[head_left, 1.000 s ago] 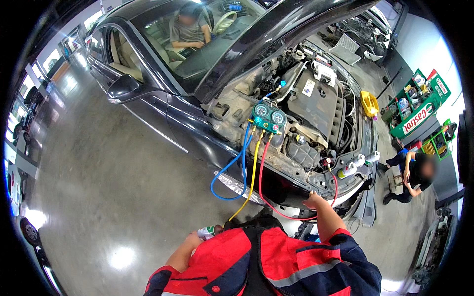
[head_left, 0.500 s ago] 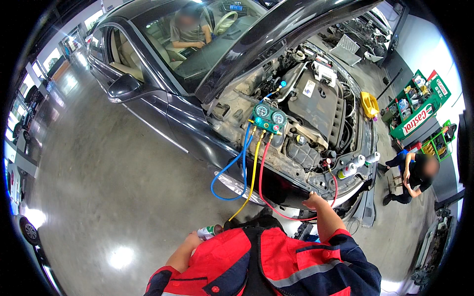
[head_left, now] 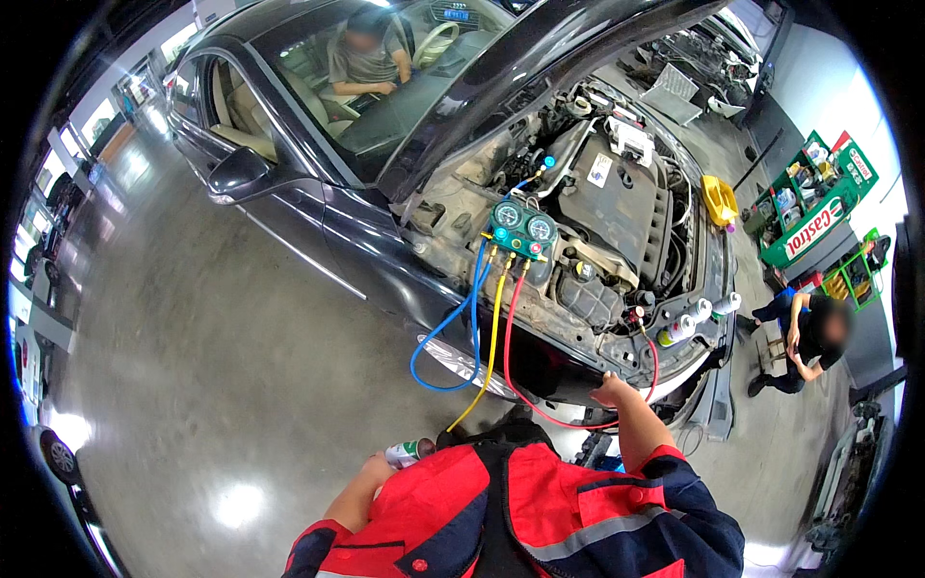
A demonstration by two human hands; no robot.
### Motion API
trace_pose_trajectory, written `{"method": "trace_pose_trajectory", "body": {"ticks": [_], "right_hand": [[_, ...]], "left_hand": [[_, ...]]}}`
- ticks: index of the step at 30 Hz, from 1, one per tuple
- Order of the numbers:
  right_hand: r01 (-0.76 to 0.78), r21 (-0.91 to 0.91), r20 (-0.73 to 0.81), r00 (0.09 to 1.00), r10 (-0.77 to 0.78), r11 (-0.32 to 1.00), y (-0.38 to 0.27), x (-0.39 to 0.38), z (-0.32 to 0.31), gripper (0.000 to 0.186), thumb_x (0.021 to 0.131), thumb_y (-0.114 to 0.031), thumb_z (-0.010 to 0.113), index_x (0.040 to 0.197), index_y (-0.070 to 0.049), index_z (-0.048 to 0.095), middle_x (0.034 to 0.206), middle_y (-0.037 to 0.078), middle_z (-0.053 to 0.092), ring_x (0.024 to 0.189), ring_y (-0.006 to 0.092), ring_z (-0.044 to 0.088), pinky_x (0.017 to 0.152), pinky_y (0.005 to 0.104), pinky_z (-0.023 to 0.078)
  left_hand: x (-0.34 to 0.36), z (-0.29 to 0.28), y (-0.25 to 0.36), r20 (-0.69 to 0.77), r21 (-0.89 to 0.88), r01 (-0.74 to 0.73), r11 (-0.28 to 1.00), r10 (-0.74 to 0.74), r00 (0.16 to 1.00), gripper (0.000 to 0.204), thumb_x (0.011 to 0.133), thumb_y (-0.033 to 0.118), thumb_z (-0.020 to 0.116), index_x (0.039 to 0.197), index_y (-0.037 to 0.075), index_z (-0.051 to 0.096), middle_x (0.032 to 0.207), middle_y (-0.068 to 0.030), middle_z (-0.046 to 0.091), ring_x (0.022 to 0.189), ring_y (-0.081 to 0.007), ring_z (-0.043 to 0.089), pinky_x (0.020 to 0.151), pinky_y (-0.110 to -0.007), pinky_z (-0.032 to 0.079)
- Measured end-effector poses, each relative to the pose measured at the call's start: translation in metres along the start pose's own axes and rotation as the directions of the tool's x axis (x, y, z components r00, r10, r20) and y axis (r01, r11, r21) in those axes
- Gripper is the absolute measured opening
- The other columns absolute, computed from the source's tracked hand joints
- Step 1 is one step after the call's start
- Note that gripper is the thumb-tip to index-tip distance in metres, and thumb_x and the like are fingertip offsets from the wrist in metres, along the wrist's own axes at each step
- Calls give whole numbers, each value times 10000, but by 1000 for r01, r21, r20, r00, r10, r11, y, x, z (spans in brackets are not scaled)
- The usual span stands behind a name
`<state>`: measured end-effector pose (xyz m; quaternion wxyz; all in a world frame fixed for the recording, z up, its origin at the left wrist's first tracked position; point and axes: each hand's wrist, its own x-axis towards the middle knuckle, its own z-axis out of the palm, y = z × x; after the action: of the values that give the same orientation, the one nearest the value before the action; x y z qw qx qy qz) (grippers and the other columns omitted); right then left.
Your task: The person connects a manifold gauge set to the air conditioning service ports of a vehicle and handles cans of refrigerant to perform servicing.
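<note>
My left hand (head_left: 379, 468) is closed around a small green, white and red can (head_left: 409, 451) low in front of my body; its fingers are partly hidden. A yellow hose (head_left: 495, 337) runs down close to the can's top. My right hand (head_left: 608, 389) rests on the front edge of the black car (head_left: 366, 246), its fingers partly showing and nothing visible in them. Beside it passes a red hose (head_left: 515, 366). Both hoses and a looped blue hose (head_left: 419, 349) hang from a green manifold gauge set (head_left: 522, 229) with two dials, at the side of the engine bay.
The raised hood (head_left: 501, 91) overhangs the engine (head_left: 617, 207). Several spray cans (head_left: 677, 330) and a yellow container (head_left: 719, 202) are along the car's front. One person (head_left: 369, 63) sits inside the car; another (head_left: 814, 337) sits at right near a green shelf cart (head_left: 805, 236).
The view has shifted very slightly. Both of my hands stay where they were, and the hoses and gauges look the same.
</note>
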<state>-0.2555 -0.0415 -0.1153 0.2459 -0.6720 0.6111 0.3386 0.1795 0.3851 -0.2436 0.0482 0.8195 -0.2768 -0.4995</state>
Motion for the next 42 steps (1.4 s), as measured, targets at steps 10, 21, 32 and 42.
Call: {"method": "trace_pose_trajectory", "body": {"ticks": [10, 21, 32, 42], "right_hand": [[-29, -17, 125, 992, 31, 999, 7, 12, 4, 930, 894, -558, 502, 1519, -12, 82, 1592, 202, 36, 1476, 324, 83, 1176, 394, 195], [-21, 14, 110, 994, 19, 1000, 3, 0, -1, 927, 887, -543, 511, 1518, -9, 91, 1590, 207, 52, 1473, 323, 106, 1175, 400, 197], [-6, 8, 69, 998, 6, 1000, 0, -1, -3, 934, 871, -529, 551, 1514, -2, 125, 1586, 208, 84, 1461, 322, 166, 1164, 390, 236], [5, 25, 17, 1000, -5, 1000, 3, 1, 3, 981, 829, -482, 628, 1504, 20, 125, 1566, 229, 163, 1399, 396, 299, 1125, 422, 315]], "left_hand": [[-39, -23, 42, -26, 39, 53, 998, -52, 998, 934, 592, 556, 786, 1269, -36, 531, 1277, -268, 562, 1182, -367, 566, 993, -409, 460], [-36, -21, 41, -36, 32, 24, 999, -22, 999, 930, 600, 527, 786, 1294, -27, 511, 1260, -260, 579, 1181, -357, 572, 984, -407, 465], [-13, -6, 15, -45, 28, 33, 999, -32, 999, 963, 594, 543, 792, 1268, -74, 488, 1248, -291, 571, 1181, -390, 562, 984, -416, 462], [-22, -11, 25, -28, 32, 48, 998, -47, 999, 950, 607, 525, 788, 1269, -82, 480, 1256, -297, 563, 1187, -389, 558, 983, -411, 462]]}}
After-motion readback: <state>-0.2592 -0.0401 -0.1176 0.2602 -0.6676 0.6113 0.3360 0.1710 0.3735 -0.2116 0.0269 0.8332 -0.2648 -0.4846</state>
